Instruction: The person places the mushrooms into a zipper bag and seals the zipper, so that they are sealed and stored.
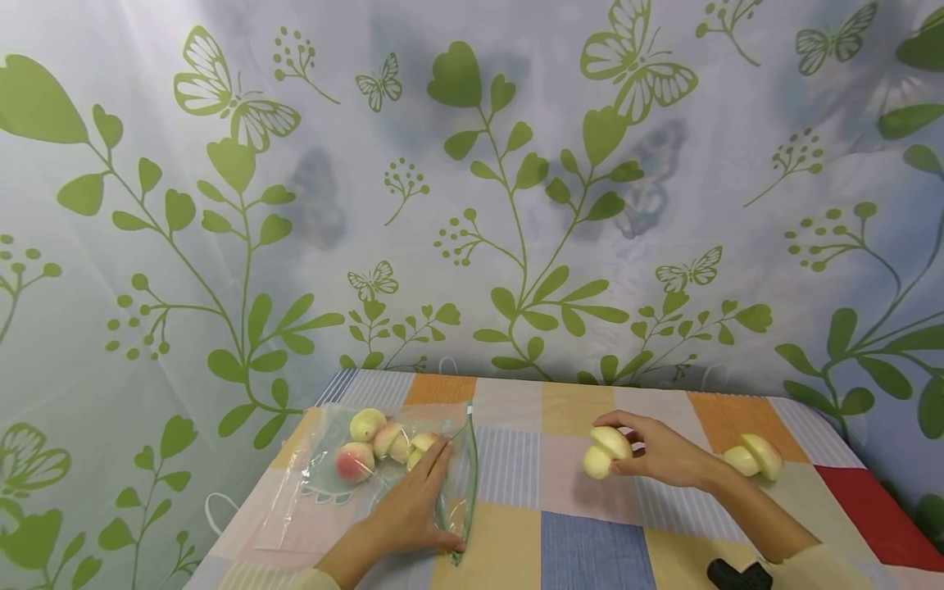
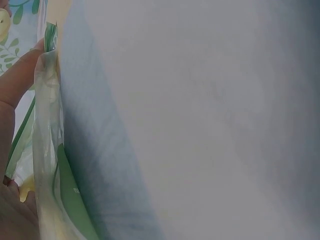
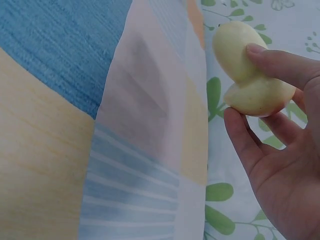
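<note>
My right hand holds a mushroom-shaped piece, pale yellow with a rounded cap and stem, above the table. In the right wrist view, thumb and fingertips pinch this piece at the cap and stem. On the left, my left hand lies over a clear zip bag with a green zip edge. Its fingers reach straight along the bag's mouth, thumb spread apart from them near the lower corner. Inside the bag are several similar pieces, yellow and pink; the hand partly hides one.
Another mushroom-shaped piece lies on the patchwork tablecloth, beyond my right forearm. A black object sits by the right sleeve at the near edge. A leaf-and-butterfly curtain hangs behind the table.
</note>
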{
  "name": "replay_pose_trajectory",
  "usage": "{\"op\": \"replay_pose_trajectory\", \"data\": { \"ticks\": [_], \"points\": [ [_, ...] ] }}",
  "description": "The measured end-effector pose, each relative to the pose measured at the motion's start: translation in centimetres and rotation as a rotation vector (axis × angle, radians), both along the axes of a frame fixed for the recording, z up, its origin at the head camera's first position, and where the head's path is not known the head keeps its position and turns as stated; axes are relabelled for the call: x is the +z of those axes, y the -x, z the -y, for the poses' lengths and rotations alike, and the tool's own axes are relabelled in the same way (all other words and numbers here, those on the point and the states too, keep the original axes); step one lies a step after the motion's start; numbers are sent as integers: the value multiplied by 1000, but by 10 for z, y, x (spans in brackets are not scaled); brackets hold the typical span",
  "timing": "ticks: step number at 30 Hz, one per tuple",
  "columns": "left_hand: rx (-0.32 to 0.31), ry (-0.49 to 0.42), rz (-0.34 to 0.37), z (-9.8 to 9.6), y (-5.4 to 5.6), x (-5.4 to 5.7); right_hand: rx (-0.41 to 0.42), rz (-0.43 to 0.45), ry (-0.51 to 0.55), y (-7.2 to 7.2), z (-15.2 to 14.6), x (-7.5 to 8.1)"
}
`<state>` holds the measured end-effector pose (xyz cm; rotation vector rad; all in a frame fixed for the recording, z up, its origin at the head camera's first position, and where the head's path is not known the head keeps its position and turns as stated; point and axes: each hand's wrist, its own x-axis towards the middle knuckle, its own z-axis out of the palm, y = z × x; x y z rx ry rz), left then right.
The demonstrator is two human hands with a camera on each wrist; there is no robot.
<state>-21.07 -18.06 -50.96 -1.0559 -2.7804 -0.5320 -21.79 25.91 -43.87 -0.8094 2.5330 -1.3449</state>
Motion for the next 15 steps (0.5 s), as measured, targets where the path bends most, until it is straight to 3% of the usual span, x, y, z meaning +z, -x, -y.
{"op": "replay_pose_trajectory", "data": {
  "ticks": [15],
  "points": [
    [-3, 4, 10, 0, 0, 0, 36, 19, 35, 7, 18, -2]
  ]
}}
